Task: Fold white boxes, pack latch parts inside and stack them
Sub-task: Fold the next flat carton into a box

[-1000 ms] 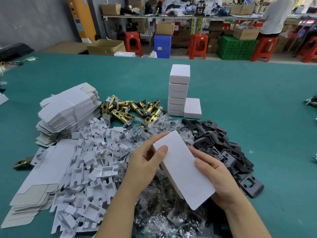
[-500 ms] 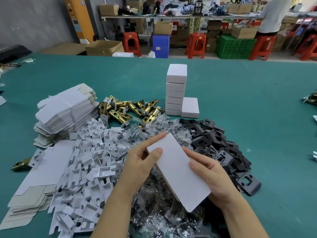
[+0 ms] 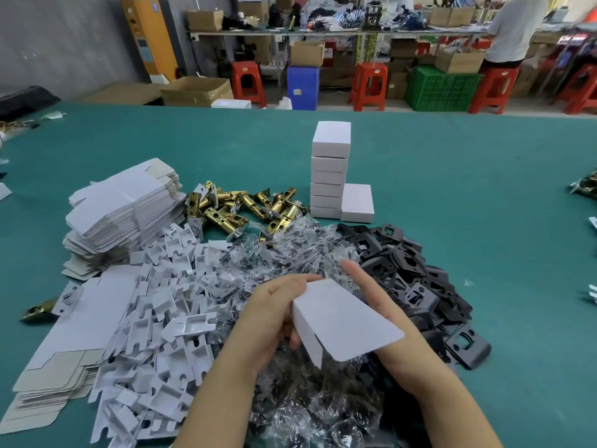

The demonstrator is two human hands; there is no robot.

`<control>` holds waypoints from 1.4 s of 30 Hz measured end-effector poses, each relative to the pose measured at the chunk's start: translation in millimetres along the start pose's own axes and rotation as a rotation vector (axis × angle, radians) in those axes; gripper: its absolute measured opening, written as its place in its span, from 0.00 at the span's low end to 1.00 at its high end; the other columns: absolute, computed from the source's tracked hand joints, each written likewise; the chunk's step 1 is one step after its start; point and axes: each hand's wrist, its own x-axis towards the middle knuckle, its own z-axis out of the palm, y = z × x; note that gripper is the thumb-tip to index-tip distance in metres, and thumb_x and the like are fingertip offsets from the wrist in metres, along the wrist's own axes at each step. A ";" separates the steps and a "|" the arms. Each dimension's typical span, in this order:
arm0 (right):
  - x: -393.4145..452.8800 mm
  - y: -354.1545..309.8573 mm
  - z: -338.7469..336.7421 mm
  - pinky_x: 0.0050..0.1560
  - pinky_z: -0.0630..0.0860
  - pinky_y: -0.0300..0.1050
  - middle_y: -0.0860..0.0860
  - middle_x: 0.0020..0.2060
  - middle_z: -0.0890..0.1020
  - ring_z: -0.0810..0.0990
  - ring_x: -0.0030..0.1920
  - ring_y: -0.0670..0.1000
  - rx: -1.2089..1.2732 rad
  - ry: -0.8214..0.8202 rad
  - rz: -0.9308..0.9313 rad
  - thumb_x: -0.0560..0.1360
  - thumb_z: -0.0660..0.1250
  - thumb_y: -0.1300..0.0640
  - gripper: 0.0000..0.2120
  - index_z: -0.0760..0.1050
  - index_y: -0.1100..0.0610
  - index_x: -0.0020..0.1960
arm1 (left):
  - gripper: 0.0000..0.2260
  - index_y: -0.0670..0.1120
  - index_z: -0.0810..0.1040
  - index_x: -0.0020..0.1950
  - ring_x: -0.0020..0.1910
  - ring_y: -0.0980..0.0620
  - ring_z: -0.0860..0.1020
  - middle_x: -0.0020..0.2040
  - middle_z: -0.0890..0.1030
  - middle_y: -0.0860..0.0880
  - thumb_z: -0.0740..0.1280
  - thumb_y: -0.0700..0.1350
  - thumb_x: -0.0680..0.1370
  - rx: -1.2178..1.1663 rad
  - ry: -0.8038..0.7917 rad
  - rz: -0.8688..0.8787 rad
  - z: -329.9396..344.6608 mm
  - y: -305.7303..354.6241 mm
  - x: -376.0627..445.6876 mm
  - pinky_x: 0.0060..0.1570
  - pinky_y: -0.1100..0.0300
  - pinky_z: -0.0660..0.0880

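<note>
At the far left of the green table (image 3: 468,176) sits a tall pile of flat white box blanks (image 3: 119,215). In front of it, nearer the person, lies a second, lower pile of flat blanks (image 3: 74,337). A gold latch part (image 3: 37,313) peeks out beside that pile.

Next comes a big heap of small white card inserts (image 3: 161,334). Behind the heap lies a bunch of shiny gold latches (image 3: 239,205). In the middle is a crinkly heap of little clear bags (image 3: 290,253) with dark bits inside.

The left hand (image 3: 274,321) is above the bags. Its fingers curl round the left side of a folded white box (image 3: 342,321), and its thumb lies along the top edge. The box is up in the air, tilted, just over the bag heap. A flap at its near end hangs open.

The right hand (image 3: 397,331) holds the box from below and from the right side. Its pointer finger sticks out straight past the far edge of the box. Its other fingers are hidden under the box, so I cannot tell how they lie.

Farther back on the table stands a stack of closed white boxes (image 3: 329,176). One more closed box (image 3: 358,206) lies flat just to its right, touching it.

To the right of the hands is a pile of black metal plates (image 3: 420,276).
</note>
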 end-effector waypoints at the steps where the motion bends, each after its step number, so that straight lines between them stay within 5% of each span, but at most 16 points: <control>1: 0.4 0.1 0.8 0.58 0.79 0.40 0.46 0.63 0.83 0.82 0.62 0.45 -0.060 -0.006 -0.018 0.75 0.76 0.53 0.32 0.69 0.35 0.74 | 0.18 0.51 0.85 0.60 0.27 0.45 0.75 0.36 0.81 0.40 0.67 0.57 0.75 0.002 -0.018 -0.005 0.6 0.0 0.4 0.23 0.60 0.70; 3: 3.0 1.4 3.3 0.56 0.79 0.39 0.48 0.65 0.82 0.82 0.60 0.44 -0.156 0.019 -0.067 0.75 0.76 0.57 0.26 0.76 0.41 0.70 | 0.20 0.52 0.85 0.60 0.30 0.42 0.75 0.41 0.83 0.35 0.68 0.61 0.74 0.004 -0.033 -0.012 1.5 0.1 0.6 0.25 0.59 0.72; 6: 6.8 4.5 8.9 0.38 0.80 0.46 0.56 0.46 0.86 0.84 0.39 0.50 -0.059 0.144 -0.064 0.75 0.73 0.56 0.17 0.79 0.59 0.62 | 0.22 0.58 0.83 0.62 0.25 0.50 0.73 0.38 0.83 0.42 0.65 0.68 0.75 0.001 -0.047 0.006 -0.1 1.5 -1.2 0.24 0.60 0.70; 11: 6.8 11.2 8.4 0.28 0.78 0.46 0.52 0.31 0.81 0.77 0.28 0.53 0.058 0.226 -0.090 0.73 0.75 0.47 0.10 0.82 0.43 0.53 | 0.32 0.64 0.79 0.64 0.27 0.52 0.75 0.35 0.83 0.46 0.72 0.75 0.64 0.034 -0.011 0.088 0.0 6.1 -5.5 0.26 0.64 0.72; 17: 7.1 12.9 14.6 0.32 0.78 0.46 0.50 0.37 0.83 0.78 0.33 0.52 0.009 0.292 -0.165 0.63 0.76 0.28 0.22 0.82 0.37 0.52 | 0.29 0.61 0.80 0.64 0.39 0.46 0.83 0.53 0.86 0.48 0.73 0.72 0.67 0.065 -0.026 0.161 1.1 7.9 -7.8 0.41 0.59 0.81; 21: 5.4 8.1 18.7 0.44 0.81 0.38 0.43 0.51 0.86 0.85 0.47 0.44 -0.113 0.292 -0.204 0.72 0.70 0.37 0.13 0.79 0.32 0.57 | 0.17 0.57 0.82 0.55 0.48 0.51 0.84 0.52 0.86 0.50 0.74 0.64 0.72 0.207 -0.044 0.175 3.2 8.6 -8.6 0.45 0.60 0.81; 24: 6.3 4.9 20.9 0.45 0.81 0.36 0.44 0.53 0.86 0.85 0.50 0.44 -0.103 0.277 -0.190 0.76 0.70 0.43 0.11 0.79 0.33 0.57 | 0.11 0.56 0.83 0.54 0.52 0.51 0.85 0.52 0.86 0.50 0.74 0.56 0.73 0.216 -0.045 0.148 2.9 7.6 -6.5 0.47 0.60 0.81; 28: 5.8 6.1 21.2 0.51 0.85 0.51 0.47 0.56 0.85 0.86 0.53 0.51 -0.011 0.284 -0.150 0.76 0.68 0.46 0.11 0.81 0.34 0.57 | 0.12 0.56 0.83 0.54 0.51 0.49 0.85 0.52 0.87 0.49 0.76 0.52 0.72 0.179 -0.051 0.148 1.7 7.2 -6.5 0.45 0.59 0.81; 33: 6.6 4.7 23.4 0.50 0.82 0.40 0.49 0.55 0.86 0.86 0.54 0.49 0.154 0.284 -0.109 0.66 0.78 0.33 0.24 0.83 0.41 0.58 | 0.13 0.56 0.82 0.53 0.46 0.50 0.84 0.50 0.86 0.49 0.77 0.55 0.71 0.219 -0.055 0.149 0.1 7.2 -7.3 0.42 0.61 0.80; 39: 9.4 9.3 20.4 0.54 0.82 0.44 0.54 0.57 0.86 0.85 0.57 0.54 0.208 0.262 -0.094 0.64 0.82 0.38 0.27 0.84 0.47 0.60 | 0.14 0.60 0.83 0.56 0.39 0.51 0.78 0.45 0.84 0.48 0.77 0.57 0.72 0.411 0.020 0.179 -6.7 3.8 -2.6 0.41 0.52 0.78; 42: 10.1 8.7 21.3 0.54 0.82 0.43 0.55 0.57 0.86 0.85 0.57 0.55 0.193 0.263 -0.074 0.67 0.81 0.43 0.23 0.84 0.47 0.60 | 0.14 0.66 0.82 0.56 0.36 0.56 0.75 0.38 0.80 0.51 0.75 0.61 0.71 0.471 0.029 0.146 -7.8 7.7 -4.5 0.37 0.61 0.75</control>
